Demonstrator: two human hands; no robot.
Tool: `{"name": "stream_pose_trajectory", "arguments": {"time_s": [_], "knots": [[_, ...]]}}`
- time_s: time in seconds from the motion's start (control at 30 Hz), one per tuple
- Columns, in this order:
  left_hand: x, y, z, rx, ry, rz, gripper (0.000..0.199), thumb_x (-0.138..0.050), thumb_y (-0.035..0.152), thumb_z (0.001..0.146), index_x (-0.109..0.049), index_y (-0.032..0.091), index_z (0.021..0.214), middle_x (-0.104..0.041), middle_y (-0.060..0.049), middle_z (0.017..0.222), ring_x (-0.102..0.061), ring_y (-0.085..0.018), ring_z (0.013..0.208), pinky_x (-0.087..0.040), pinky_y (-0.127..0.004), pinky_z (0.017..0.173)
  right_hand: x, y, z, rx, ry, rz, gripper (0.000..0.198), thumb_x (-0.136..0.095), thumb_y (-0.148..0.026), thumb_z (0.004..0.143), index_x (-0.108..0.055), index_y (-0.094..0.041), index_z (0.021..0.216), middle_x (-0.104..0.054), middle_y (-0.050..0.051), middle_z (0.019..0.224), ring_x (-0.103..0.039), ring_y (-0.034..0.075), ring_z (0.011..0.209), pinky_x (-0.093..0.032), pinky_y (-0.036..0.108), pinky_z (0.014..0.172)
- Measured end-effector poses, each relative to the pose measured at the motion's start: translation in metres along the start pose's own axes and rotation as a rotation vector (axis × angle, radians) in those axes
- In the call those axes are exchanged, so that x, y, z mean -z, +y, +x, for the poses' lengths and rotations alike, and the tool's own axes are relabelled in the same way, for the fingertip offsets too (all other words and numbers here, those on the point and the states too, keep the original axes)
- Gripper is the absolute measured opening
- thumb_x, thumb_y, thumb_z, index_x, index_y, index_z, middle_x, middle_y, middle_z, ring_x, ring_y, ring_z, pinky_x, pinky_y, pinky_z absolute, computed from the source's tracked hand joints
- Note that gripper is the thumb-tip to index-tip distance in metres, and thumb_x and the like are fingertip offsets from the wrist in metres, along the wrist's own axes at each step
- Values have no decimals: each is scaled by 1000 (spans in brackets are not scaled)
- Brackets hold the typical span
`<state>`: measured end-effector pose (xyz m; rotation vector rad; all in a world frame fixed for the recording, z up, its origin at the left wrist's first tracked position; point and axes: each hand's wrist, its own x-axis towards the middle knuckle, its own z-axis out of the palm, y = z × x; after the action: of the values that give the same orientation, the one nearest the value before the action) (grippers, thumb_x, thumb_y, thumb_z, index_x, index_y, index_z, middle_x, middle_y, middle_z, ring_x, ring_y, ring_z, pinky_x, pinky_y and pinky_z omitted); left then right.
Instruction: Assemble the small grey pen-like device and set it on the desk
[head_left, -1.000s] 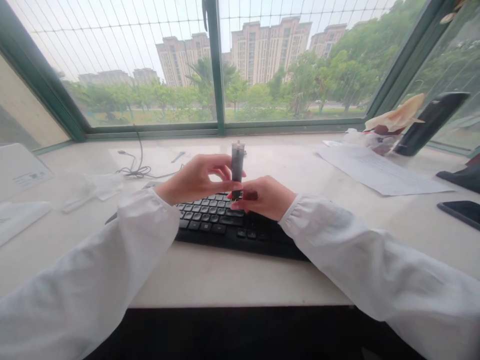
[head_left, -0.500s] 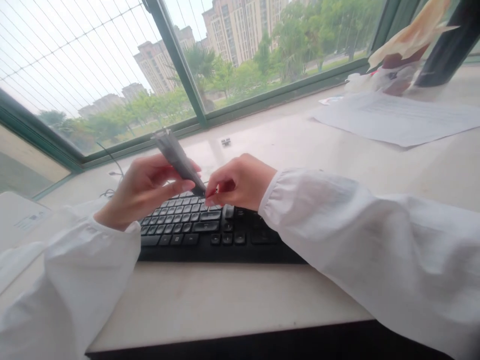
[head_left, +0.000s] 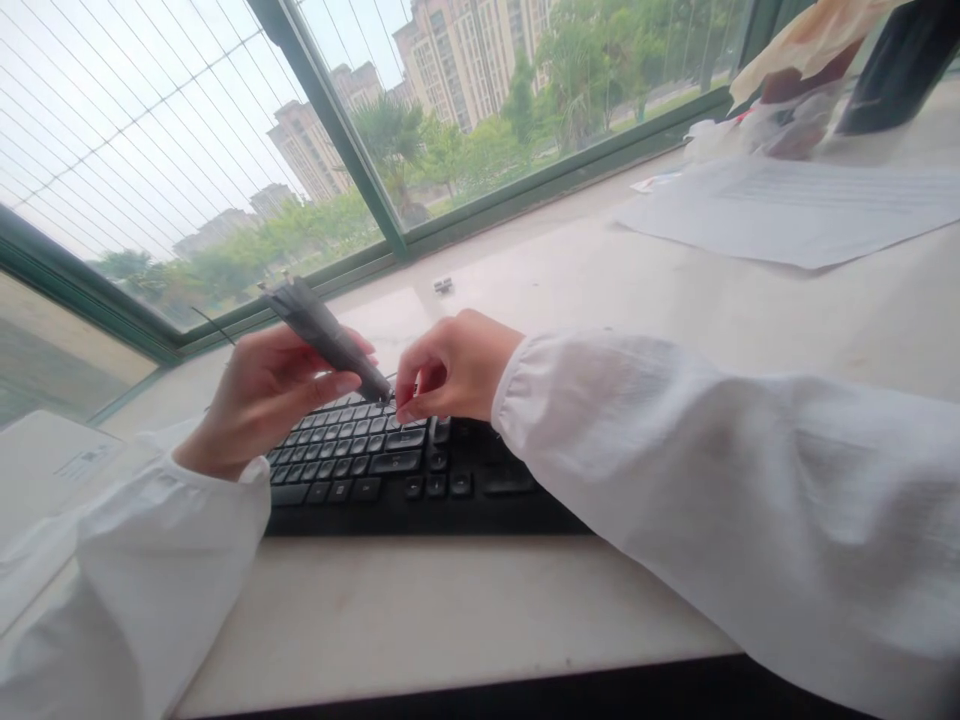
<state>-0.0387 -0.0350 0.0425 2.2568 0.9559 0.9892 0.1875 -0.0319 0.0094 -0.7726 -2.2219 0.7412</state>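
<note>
My left hand (head_left: pixel 259 395) is closed around a slim dark grey object (head_left: pixel 326 335), long and slightly flattened, whose kind I cannot make out. It is tilted, with small pale tips at its raised far end and its lower end close to my right fingers. My right hand (head_left: pixel 457 368) is closed in a pinch at that lower end; what the fingertips hold is too small to name. Both hands are above a black keyboard (head_left: pixel 390 510), hiding its back and right parts.
A tiny metallic piece (head_left: pixel 444 286) lies on the pale table (head_left: pixel 450 620) behind my right hand. Printed paper (head_left: pixel 787 215), crumpled wrapping (head_left: pixel 810 60) and a dark cylinder (head_left: pixel 896 75) are at the back right. A white box (head_left: pixel 56 465) stands at left. The window frame (head_left: pixel 525 205) borders the back.
In the picture, both hands and the dark grey object have shifted slightly left and down, and the view has tilted a little. The object leans more to the left. The grips look unchanged.
</note>
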Motion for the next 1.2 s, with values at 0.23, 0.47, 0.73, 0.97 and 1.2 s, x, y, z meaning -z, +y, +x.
{"name": "stream_pose_trajectory", "arguments": {"time_s": [0.23,0.47,0.73,0.97,1.2], "knots": [[0,0,0,9,4,-2,23,-73,17,74,-74,26,94,-70,-1,91,-65,-16,80,-58,-26,72,2,-2,0,-15,-5,-11,15,-77,-25,68,-78,-18,81,-63,-2,65,-53,7,60,-40,21,60],[0,0,0,21,16,-5,23,-74,17,73,-74,26,93,-70,-1,91,-66,-16,80,-58,-27,71,-1,-1,0,-5,32,-23,12,-76,-25,68,-78,-19,79,-63,-2,64,-52,7,60,-39,21,60],[0,-1,0,0,5,11,22,-73,18,74,-73,25,95,-70,0,92,-66,-16,82,-58,-25,74,-1,0,1,28,56,-72,20,-66,-32,79,-76,-15,76,-63,0,64,-49,7,60,-32,23,58],[0,0,-1,38,39,88,22,-76,33,71,-71,26,91,-71,1,91,-68,-20,83,-60,-28,74,-1,0,-1,83,61,-87,18,-69,-32,79,-77,-16,82,-62,-1,67,-50,7,63,-32,23,62],[-2,1,-1,11,45,104,21,-77,31,71,-71,26,90,-71,2,93,-68,-21,85,-60,-29,73,-1,1,1,56,63,-60,18,-69,-32,79,-77,-16,78,-63,0,64,-51,7,61,-34,22,59]]}}
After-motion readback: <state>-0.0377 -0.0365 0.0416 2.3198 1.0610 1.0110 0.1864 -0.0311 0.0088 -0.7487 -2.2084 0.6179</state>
